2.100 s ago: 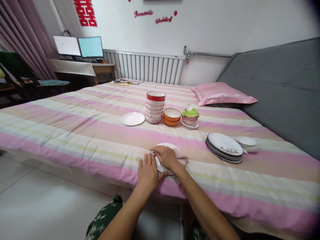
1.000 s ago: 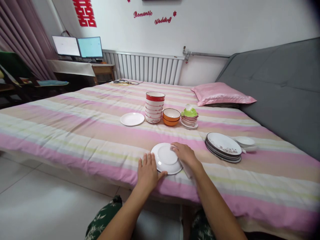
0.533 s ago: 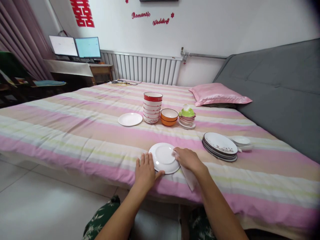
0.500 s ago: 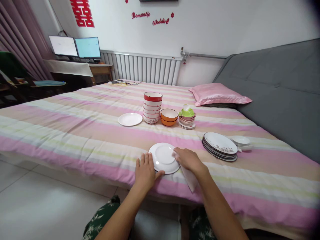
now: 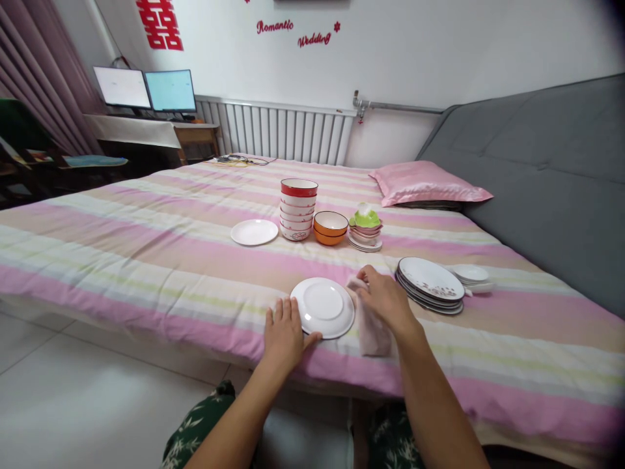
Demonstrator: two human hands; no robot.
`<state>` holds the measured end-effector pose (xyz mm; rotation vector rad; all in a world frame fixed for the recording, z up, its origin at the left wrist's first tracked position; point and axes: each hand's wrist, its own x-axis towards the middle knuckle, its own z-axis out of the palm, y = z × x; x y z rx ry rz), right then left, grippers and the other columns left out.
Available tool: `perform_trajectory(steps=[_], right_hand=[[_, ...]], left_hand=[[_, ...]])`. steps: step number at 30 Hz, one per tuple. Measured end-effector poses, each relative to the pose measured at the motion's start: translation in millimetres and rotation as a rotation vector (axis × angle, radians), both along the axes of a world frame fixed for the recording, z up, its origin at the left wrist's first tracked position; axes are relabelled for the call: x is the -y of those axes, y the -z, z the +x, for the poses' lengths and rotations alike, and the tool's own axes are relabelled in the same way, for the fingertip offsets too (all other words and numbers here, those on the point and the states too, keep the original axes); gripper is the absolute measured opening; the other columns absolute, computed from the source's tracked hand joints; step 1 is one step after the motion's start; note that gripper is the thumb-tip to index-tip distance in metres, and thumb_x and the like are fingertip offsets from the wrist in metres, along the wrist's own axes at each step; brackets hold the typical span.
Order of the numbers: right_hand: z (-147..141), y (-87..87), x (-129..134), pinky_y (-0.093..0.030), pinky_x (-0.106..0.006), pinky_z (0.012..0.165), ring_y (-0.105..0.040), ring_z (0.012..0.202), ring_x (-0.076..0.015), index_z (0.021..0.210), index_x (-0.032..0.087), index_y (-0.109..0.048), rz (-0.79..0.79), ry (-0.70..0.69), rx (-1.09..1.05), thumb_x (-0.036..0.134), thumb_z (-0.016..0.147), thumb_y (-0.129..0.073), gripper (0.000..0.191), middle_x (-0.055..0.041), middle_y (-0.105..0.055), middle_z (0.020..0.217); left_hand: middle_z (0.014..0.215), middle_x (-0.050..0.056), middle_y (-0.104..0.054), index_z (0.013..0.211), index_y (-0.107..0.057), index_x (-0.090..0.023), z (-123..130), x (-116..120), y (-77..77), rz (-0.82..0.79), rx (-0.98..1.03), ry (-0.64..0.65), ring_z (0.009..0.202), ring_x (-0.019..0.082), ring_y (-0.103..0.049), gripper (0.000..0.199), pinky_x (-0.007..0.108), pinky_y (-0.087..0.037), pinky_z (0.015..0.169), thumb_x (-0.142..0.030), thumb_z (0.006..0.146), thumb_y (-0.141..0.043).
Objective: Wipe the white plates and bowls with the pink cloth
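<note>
An upside-down white plate (image 5: pixel 324 307) lies near the front edge of the striped bed. Against its left rim rests my left hand (image 5: pixel 284 331), fingers spread, with the thumb by the lower edge. To the right of the plate, my right hand (image 5: pixel 383 294) pinches a pale pink cloth (image 5: pixel 374 332), which hangs down onto the bedding. The cloth is just clear of the plate's right rim. Right of that hand sits a stack of plates (image 5: pixel 430 279) with dark rims and a floral pattern.
Farther back stand a single white plate (image 5: pixel 254 232), a tall stack of red-rimmed bowls (image 5: pixel 297 210), orange bowls (image 5: pixel 331 228) and small dishes with a green one (image 5: pixel 365 220) on top. Small white dishes (image 5: pixel 471 273) and a pink pillow (image 5: pixel 430 182) are at the right.
My right hand has moved right, off the plate, taking the cloth with it. My left hand and the plate have stayed in place.
</note>
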<state>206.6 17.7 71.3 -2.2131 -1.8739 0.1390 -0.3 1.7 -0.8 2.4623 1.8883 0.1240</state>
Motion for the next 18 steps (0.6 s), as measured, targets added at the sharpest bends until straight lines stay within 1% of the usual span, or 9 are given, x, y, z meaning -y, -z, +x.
perform_trajectory(steps=[2, 4, 7, 9, 11, 14, 16, 18], right_hand=[[3.6, 3.3, -6.3, -0.031, -0.026, 0.061, -0.06, 0.079, -0.0204, 0.101, 0.024, -0.054, 0.102, 0.082, 0.003, 0.025, 0.082, -0.051, 0.02, -0.0051, -0.066, 0.087], [5.2, 9.7, -12.6, -0.033, -0.027, 0.064, -0.059, 0.081, -0.0207, 0.102, 0.024, -0.055, 0.229, 0.103, -0.006, 0.023, 0.083, -0.049, 0.02, -0.0051, -0.066, 0.089], [3.4, 25.4, -21.9, -0.035, -0.028, 0.078, -0.056, 0.095, -0.0214, 0.108, 0.021, -0.055, 0.427, 0.058, -0.02, 0.017, 0.084, -0.044, 0.027, -0.0074, -0.065, 0.102], [0.5, 37.9, -27.6, -0.032, -0.03, 0.087, -0.052, 0.103, -0.0216, 0.112, 0.019, -0.055, 0.486, 0.002, -0.028, 0.015, 0.085, -0.041, 0.031, -0.0093, -0.063, 0.111], [-2.1, 49.1, -32.4, -0.031, -0.03, 0.09, -0.052, 0.104, -0.0212, 0.112, 0.019, -0.057, 0.457, -0.085, -0.047, 0.013, 0.084, -0.042, 0.032, -0.0087, -0.062, 0.114], [-3.9, 60.4, -37.3, -0.032, -0.031, 0.088, -0.054, 0.099, -0.0201, 0.106, 0.021, -0.06, 0.325, -0.206, -0.058, 0.012, 0.08, -0.047, 0.03, -0.0047, -0.066, 0.108], [-3.8, 63.9, -38.9, -0.033, -0.03, 0.087, -0.056, 0.097, -0.0193, 0.102, 0.023, -0.061, 0.258, -0.238, -0.055, 0.011, 0.078, -0.048, 0.029, -0.0028, -0.068, 0.104], [-3.1, 65.2, -39.4, -0.034, -0.029, 0.086, -0.056, 0.098, -0.0186, 0.1, 0.023, -0.062, 0.234, -0.247, -0.054, 0.009, 0.077, -0.048, 0.03, -0.0021, -0.068, 0.103]], left_hand=[[0.142, 0.024, -0.036, 0.138, -0.033, -0.004, 0.1, 0.2, -1.0, -0.008, -0.002, -0.004, 0.134, 0.037, -0.028, 0.08, 0.054, -0.024, 0.106, -0.056, 0.08, -0.049], [0.142, 0.023, -0.035, 0.138, -0.033, -0.003, 0.7, 0.4, -2.1, -0.021, -0.008, -0.014, 0.134, 0.037, -0.027, 0.081, 0.053, -0.024, 0.106, -0.056, 0.079, -0.05], [0.142, 0.023, -0.035, 0.138, -0.033, -0.003, 1.3, 0.4, -1.7, -0.015, -0.012, -0.018, 0.134, 0.036, -0.028, 0.08, 0.053, -0.024, 0.107, -0.056, 0.08, -0.05], [0.142, 0.023, -0.037, 0.138, -0.034, -0.005, 1.2, 0.1, 0.1, 0.004, -0.011, -0.014, 0.134, 0.036, -0.029, 0.08, 0.053, -0.024, 0.106, -0.056, 0.079, -0.049], [0.141, 0.024, -0.037, 0.138, -0.034, -0.005, 0.7, -0.3, 2.0, 0.017, -0.012, -0.005, 0.133, 0.036, -0.029, 0.079, 0.053, -0.024, 0.106, -0.057, 0.079, -0.049], [0.141, 0.023, -0.038, 0.138, -0.034, -0.005, 0.2, -0.3, 3.4, 0.031, -0.017, -0.002, 0.133, 0.036, -0.03, 0.08, 0.052, -0.025, 0.106, -0.057, 0.079, -0.049], [0.141, 0.023, -0.038, 0.138, -0.035, -0.005, 0.4, -0.1, 3.4, 0.034, -0.021, -0.009, 0.133, 0.036, -0.03, 0.08, 0.052, -0.024, 0.106, -0.057, 0.079, -0.049], [0.142, 0.023, -0.037, 0.137, -0.035, -0.004, 0.7, 0.1, 2.9, 0.025, -0.026, -0.013, 0.133, 0.036, -0.03, 0.08, 0.051, -0.024, 0.106, -0.057, 0.079, -0.049]])
